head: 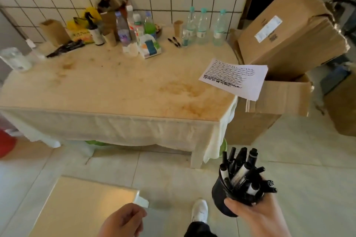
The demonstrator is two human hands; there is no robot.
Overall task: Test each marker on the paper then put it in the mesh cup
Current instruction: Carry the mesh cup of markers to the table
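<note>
Mesh cup, packed with markers, gripped by right hand at lower right, off bench. Left hand loosely curled, nothing held. Paper at bench's right edge. Testing judged largely done; two markers at upper centre to be fetched next.

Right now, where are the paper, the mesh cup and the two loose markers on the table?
paper (pixel 248 81): head view, blank lower part of sheet.
mesh cup (pixel 221 196): head view, black side wall.
loose markers (pixel 174 41): head view, middle of the pair.

Markers in cup — paper on table
</note>
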